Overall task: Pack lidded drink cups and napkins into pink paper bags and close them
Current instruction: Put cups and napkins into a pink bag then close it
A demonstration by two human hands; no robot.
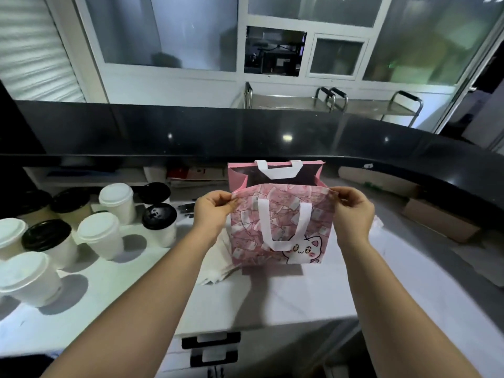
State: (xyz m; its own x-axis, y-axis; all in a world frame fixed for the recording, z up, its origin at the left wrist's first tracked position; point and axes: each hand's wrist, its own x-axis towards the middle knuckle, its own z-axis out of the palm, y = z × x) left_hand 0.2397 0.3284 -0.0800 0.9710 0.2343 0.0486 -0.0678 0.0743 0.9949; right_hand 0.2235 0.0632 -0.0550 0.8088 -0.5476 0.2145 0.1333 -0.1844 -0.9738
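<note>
The pink bag (281,230) stands mid-desk (300,301), mouth open. The left hand (211,211) and right hand (354,211) each pinch a top corner of its near wall, fingers narrow. An uneven pull could tip the light bag, and a reaching arm could knock the cups (102,233) crowding the desk's left edge.

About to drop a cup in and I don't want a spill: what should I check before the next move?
1. Pink bag mouth open: ok; left hand and right hand pinch its near rim's corners.
2. Bag upright on the counter: ok.
3. Bag empty inside: cannot tell, too dark.
4. Cups lidded: ok, those in view.
5. A hand free for a cup: not ok, both hold the bag.
6. Napkins close: ok, beside the bag.
</note>
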